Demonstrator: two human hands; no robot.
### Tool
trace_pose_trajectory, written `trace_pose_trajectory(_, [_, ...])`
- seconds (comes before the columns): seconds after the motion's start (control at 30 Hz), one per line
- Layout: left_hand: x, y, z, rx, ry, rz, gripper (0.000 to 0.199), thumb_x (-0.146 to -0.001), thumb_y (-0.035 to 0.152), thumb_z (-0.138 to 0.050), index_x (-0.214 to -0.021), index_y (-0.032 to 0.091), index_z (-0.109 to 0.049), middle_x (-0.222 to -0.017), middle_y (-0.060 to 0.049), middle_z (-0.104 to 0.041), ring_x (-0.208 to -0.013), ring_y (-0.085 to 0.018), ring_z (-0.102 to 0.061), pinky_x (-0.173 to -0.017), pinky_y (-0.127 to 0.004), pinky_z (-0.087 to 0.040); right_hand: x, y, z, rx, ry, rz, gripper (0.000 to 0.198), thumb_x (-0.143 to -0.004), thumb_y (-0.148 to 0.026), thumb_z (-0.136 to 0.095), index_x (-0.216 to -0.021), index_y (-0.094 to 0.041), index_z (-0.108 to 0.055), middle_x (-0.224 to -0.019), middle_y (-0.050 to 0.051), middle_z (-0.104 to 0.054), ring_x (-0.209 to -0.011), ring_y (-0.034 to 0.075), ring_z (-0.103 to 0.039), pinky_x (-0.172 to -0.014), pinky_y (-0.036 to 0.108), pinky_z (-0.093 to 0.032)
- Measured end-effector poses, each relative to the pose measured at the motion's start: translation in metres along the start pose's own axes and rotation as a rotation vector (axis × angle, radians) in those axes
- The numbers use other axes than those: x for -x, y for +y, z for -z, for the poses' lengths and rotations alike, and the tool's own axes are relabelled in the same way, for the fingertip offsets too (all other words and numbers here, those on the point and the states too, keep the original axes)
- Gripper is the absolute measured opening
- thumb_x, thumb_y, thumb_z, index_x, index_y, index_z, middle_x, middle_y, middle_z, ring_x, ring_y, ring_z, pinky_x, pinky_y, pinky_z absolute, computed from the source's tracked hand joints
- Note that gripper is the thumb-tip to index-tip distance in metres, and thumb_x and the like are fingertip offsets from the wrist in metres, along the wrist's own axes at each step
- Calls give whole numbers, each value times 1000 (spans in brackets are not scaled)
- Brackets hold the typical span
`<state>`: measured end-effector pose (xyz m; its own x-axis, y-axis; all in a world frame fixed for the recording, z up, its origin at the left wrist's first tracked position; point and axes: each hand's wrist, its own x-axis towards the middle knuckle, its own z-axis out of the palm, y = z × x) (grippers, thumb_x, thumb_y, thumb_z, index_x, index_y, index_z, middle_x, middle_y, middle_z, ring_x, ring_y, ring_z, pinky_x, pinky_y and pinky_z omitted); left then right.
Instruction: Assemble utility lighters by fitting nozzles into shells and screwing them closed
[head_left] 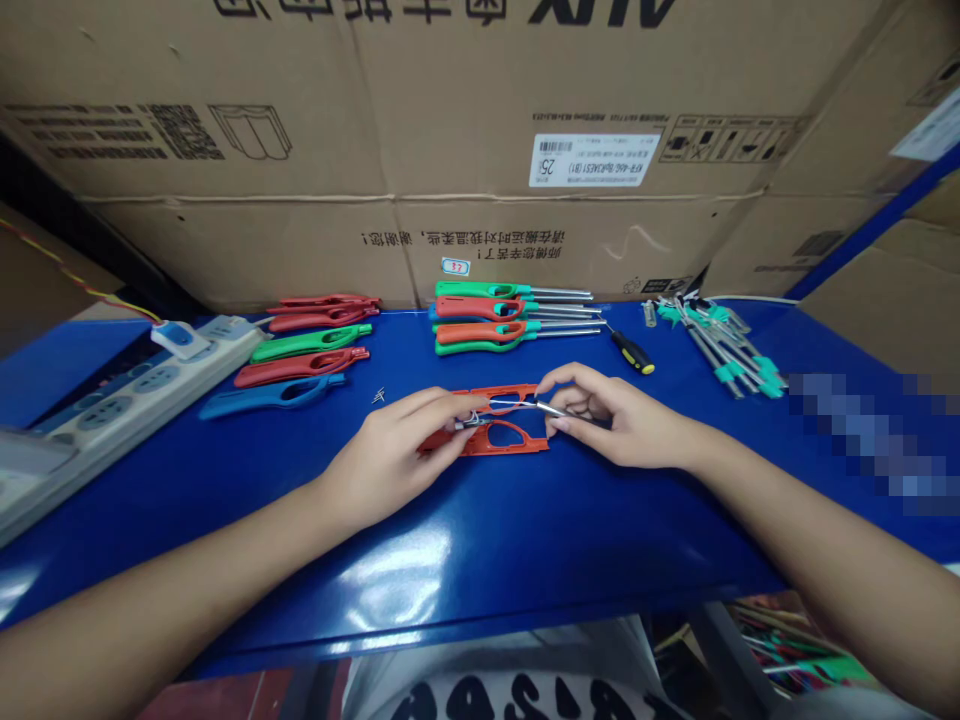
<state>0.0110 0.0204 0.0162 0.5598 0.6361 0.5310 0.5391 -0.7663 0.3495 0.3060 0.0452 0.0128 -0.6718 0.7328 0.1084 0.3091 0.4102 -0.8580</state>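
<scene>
Two orange lighter handle halves [536, 443] lie on the table under my hands, one behind the other. My left hand [409, 440] is closed over their left end, its thumb and fingers pinching a small wired lighter part [472, 423]. Between the thumb and fingers of my right hand [604, 412] is a metal lighter tube [553, 409]. From its left end a thin pale wire [512, 403] runs toward my left hand. My fingers cover much of both parts.
Coloured handle shells [304, 352] lie at left beside a power strip [161, 385]. Assembled lighters [480, 335] and a screwdriver [632, 352] lie at the back. Several metal tubes with green ends [724, 350] are piled at right. Small screws [379, 395] sit left of my hands.
</scene>
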Motion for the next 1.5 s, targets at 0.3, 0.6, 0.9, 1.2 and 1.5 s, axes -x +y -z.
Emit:
trace_pose_trajectory(0.3, [-2,4,3,25,53,-17,15,-95,22,-66,-108,18,-73,-97,-3,-77,-80,-12,-71,-77,-21,-56,-2,-7,8,250,-46,79,19,-97,-34,-59,-104,-19,-68,-94,6,-67,-78,15,-60,-71,28,-48])
trace_pose_trajectory(0.6, [-8,-4,0,98,-189,142,18,-98,24,-59,-101,18,-76,-92,-5,-74,-78,-15,-70,-73,-25,-57,-4,-4,9,265,-101,104,21,-98,-31,-58,-108,-18,-71,-99,7,-68,-88,17,-64,-80,30,-50])
trace_pose_trajectory(0.9, [-4,-8,-3,36,-135,63,17,-98,19,-60,-106,15,-74,-97,-6,-73,-85,-15,-70,-83,-27,-58,-3,-2,10,335,-82,76,15,-94,-28,-63,-100,-17,-71,-93,6,-70,-79,15,-63,-72,27,-49])
trace_pose_trajectory(1.2, [-3,-11,-7,36,-123,3,20,-98,17,-59,-108,15,-76,-103,-8,-72,-92,-17,-71,-85,-29,-59,-2,-2,13,449,-68,103,13,-93,-28,-66,-91,-17,-72,-88,6,-70,-82,17,-63,-74,29,-48])
trace_pose_trajectory(1.5, [-3,-13,-10,57,-138,22,18,-97,17,-61,-106,13,-76,-98,-8,-74,-88,-18,-72,-82,-30,-60,-4,0,9,554,-36,164,9,-92,-22,-66,-86,-16,-70,-85,5,-68,-82,18,-60,-75,29,-44])
